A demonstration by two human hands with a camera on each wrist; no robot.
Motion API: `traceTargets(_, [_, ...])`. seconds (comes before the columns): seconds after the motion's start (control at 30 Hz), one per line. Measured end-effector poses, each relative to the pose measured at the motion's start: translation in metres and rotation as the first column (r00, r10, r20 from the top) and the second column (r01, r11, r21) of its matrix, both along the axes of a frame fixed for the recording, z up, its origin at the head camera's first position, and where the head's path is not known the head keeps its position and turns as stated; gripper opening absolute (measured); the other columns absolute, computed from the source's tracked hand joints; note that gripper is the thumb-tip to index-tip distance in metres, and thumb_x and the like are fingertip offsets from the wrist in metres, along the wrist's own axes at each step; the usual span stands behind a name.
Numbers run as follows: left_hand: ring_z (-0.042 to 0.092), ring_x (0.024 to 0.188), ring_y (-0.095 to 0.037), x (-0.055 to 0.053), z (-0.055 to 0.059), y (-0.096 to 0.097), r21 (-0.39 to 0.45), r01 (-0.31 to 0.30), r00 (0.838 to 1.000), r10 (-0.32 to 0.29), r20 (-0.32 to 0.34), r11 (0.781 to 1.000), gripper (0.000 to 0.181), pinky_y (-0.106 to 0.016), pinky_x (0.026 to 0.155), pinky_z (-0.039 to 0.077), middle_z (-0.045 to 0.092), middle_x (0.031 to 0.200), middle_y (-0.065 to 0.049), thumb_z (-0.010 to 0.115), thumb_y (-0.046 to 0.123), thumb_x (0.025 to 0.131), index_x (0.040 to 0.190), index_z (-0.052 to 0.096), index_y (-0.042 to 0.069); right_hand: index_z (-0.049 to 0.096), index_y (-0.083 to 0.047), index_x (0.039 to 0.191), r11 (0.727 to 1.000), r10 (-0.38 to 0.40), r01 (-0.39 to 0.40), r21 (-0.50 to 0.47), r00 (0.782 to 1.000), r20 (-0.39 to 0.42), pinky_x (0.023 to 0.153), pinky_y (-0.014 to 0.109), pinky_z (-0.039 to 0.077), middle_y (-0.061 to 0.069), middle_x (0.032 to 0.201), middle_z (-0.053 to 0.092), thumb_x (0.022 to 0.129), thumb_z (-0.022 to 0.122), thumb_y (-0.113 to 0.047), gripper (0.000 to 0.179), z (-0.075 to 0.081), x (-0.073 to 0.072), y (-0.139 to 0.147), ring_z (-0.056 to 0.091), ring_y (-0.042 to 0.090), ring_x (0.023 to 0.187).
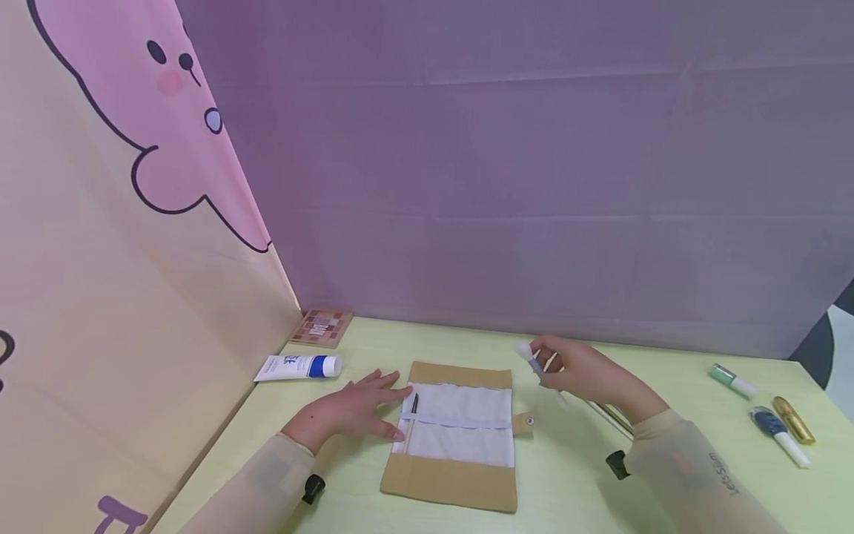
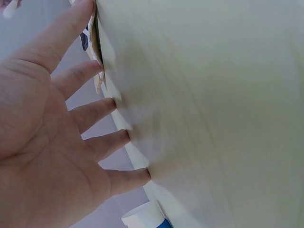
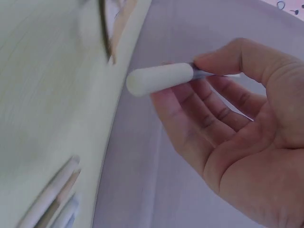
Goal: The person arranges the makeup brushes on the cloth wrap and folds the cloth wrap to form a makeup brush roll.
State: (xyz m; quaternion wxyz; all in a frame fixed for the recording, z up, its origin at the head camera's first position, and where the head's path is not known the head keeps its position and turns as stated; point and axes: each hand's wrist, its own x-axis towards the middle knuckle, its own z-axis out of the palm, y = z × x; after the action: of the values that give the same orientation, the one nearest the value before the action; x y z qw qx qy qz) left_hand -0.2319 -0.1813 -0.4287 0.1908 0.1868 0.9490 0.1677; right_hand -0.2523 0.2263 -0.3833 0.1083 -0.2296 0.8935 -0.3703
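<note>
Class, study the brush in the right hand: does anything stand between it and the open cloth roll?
Nothing visible blocks the gap between the brush and the cloth roll. The roll's snap tab juts toward the right hand but looks low on the table. The left hand is at the roll's opposite edge, outside that gap.

White-tipped brush (image 1: 526, 352) blurred in the head view, its middle partly hidden by the right hand (image 1: 582, 369), slender white and brown rods (image 3: 46, 199) blurred and cut off in the right wrist view, white-and-blue plastic tube (image 1: 300, 368) with finer print too small to read
</note>
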Motion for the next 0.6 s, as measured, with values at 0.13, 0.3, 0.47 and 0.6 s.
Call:
traceTargets(0.13, [0.015,0.168,-0.044,0.0,0.0,-0.001,-0.011,0.008,1.0,-0.008,-0.003,1.0,0.086,-0.076,0.13,0.016,0.027,0.179,-0.01,0.083,0.054,0.089,0.163,0.047,0.029,0.06,-0.004,0.133,0.995,-0.006,0.01,-0.1,0.999,0.037,0.075,0.036,0.063,0.014,0.119,0.07,0.097,0.07,-0.006,0.038,0.003,-0.004,-0.018,0.071,0.023,0.097])
traceTargets(0.3, [0.014,0.168,-0.045,-0.001,0.001,-0.001,-0.021,0.021,1.0,-0.021,0.003,1.0,0.086,-0.077,0.13,0.016,0.026,0.18,-0.01,0.081,0.056,0.089,0.164,0.045,0.03,0.058,-0.001,0.132,0.976,0.019,-0.002,-0.219,0.997,0.075,0.081,0.042,0.066,0.019,0.118,0.068,0.097,0.068,-0.003,0.037,0.0,-0.011,-0.038,0.075,0.031,0.1])
traceTargets(0.47, [0.012,0.168,-0.045,-0.002,0.003,-0.003,-0.012,0.033,0.999,-0.032,0.029,0.999,0.087,-0.076,0.13,0.017,0.023,0.18,-0.009,0.081,0.056,0.09,0.164,0.044,0.031,0.056,0.0,0.134,0.946,0.048,-0.002,-0.324,0.99,0.134,0.083,0.046,0.066,0.021,0.119,0.065,0.096,0.065,-0.002,0.04,-0.009,-0.02,-0.058,0.076,0.032,0.103])
traceTargets(0.6, [0.011,0.169,-0.044,-0.004,0.003,-0.004,-0.015,0.039,0.999,-0.039,0.034,0.999,0.086,-0.074,0.131,0.018,0.022,0.181,-0.008,0.08,0.057,0.09,0.165,0.043,0.032,0.056,0.001,0.136,0.921,0.051,0.025,-0.39,0.982,0.182,0.085,0.048,0.067,0.021,0.122,0.064,0.096,0.066,-0.002,0.041,-0.016,-0.025,-0.075,0.075,0.026,0.103])
